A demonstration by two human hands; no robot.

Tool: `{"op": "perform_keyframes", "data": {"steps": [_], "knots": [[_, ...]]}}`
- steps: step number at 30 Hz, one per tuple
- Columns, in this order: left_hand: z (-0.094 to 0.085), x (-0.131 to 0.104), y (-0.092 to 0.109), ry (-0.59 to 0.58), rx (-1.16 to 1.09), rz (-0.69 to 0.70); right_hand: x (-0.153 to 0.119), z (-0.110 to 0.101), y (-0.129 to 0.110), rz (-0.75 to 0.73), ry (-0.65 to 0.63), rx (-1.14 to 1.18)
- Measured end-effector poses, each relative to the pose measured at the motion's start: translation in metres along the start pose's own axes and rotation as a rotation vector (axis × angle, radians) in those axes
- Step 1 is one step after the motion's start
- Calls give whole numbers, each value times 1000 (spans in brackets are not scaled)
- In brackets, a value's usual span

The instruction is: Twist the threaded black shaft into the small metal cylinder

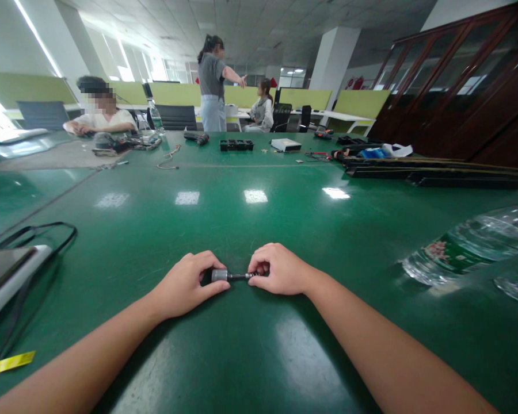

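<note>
Low over the green table (242, 230), a small tool-like piece (220, 275) lies sideways between my two hands. It has a grey cylinder at its left end and a thin dark shaft running right. My left hand (190, 284) grips the cylinder between thumb and fingers. The shaft's far end is pinched by my right hand (280, 270), with a little dark metal showing at the fingertips. What kind of piece it is, I cannot make out; my fingers cover both ends.
Clear water bottles (470, 247) lie at the right. A white-edged device (12, 270) with a black cable sits at the left. Farther back are a black holder (236, 145), a white box (285, 145) and dark rails (414, 169). Several people are beyond the table.
</note>
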State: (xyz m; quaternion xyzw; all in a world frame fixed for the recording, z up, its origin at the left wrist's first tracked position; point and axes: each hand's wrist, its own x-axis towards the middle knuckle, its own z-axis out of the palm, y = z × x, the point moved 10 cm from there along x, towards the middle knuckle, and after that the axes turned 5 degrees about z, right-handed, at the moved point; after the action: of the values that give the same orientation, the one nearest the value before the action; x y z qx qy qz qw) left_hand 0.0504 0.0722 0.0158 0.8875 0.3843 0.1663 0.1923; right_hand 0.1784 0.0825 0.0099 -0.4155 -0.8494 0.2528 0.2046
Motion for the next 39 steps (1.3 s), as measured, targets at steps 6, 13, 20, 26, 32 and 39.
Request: {"op": "perform_keyframes", "data": {"steps": [6,13,20,26,32,39], "knots": [[0,0,-1,0,3,-13,-3,-9,16,104,-10,48],[-1,0,-1,-2,6,-24,-3,-6,11,72,-24,35],[1,0,-1,-16,-1,-26,-2,-5,0,22,9,-4],[2,-2,-3,-14,-9,-27,-1,1,-17,-51,38,92],[2,-1,-5,-9,-18,-35,-2,5,-21,-67,36,173],[1,0,-4,-9,-18,-30,-1,6,-19,-53,46,155]]}}
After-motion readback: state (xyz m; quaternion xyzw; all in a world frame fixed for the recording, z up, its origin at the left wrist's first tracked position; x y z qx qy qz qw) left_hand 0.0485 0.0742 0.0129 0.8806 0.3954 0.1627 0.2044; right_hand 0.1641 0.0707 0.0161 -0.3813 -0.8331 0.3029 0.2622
